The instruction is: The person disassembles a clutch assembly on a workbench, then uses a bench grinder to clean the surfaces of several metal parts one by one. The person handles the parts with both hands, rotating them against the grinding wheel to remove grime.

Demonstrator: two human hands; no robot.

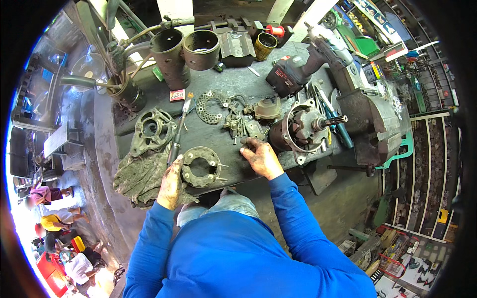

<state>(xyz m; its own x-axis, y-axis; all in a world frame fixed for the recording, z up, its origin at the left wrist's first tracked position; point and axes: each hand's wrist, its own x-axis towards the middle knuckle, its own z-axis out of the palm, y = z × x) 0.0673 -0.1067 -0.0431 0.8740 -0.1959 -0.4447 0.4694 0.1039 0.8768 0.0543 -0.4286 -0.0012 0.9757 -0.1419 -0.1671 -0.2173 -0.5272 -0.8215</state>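
Note:
At the bench's front edge lies a horseshoe-shaped metal plate (190,179) with round studs and two thin prongs on its right side. My left hand (171,186) is edge-on beside its left rim, above a dirty crumpled cloth (143,173); whether its fingers grip anything is hidden. A slim tool with a black handle (174,152) ends just above those fingertips. To the right of the plate, my right hand (261,158) hovers with fingers bent and apart, no object visible in them. Small metal parts (235,124) lie just beyond it, near a perforated C-shaped plate (203,110).
A claw-pole rotor (303,123) with a splined shaft sits in its housing at right, before a bench vise (372,126). Behind stand a cordless impact wrench (287,76) and metal cylinders (169,56). A cast end housing (151,126) and matchbox (177,95) lie left.

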